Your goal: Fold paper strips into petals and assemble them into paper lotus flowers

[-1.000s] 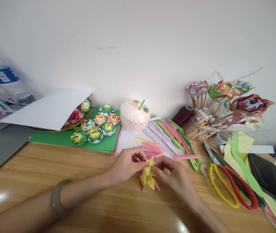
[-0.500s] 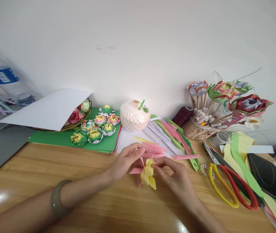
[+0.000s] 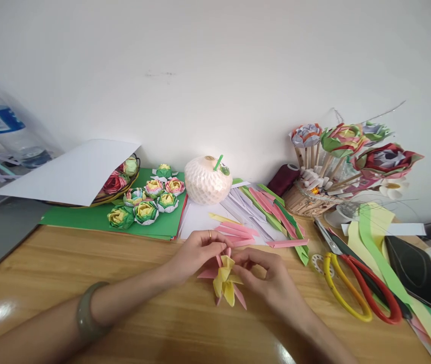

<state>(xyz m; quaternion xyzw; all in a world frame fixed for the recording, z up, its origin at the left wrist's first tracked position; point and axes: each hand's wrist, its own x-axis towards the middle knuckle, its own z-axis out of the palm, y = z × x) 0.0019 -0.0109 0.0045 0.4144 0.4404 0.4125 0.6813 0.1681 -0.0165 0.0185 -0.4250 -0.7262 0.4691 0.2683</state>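
Note:
A half-made paper flower point(image 3: 224, 283), with yellow folded petals at its centre and pink strips sticking out around them, is held just above the wooden table. My left hand point(image 3: 198, 253) pinches it at its upper side, thumb and forefinger closed near a pink tip. On the flower's right, my right hand point(image 3: 264, 270) also grips it, fingers curled and thumb against the petals; the exact contact is partly hidden. Just behind my hands lie folded pink strips point(image 3: 238, 232) on white paper.
Finished paper lotus flowers point(image 3: 146, 212) sit on green paper point(image 3: 75, 217) to the left, by a covered basket. A white textured ornament point(image 3: 207, 184) stands behind. Scissors point(image 3: 351, 283), a black phone point(image 3: 418, 273) and a flower-filled pot point(image 3: 306, 199) are on the right.
The flower has shifted slightly left and down and turned a little, with a pink strip now showing at its lower right. My left fingertips have closed in on its upper tip.

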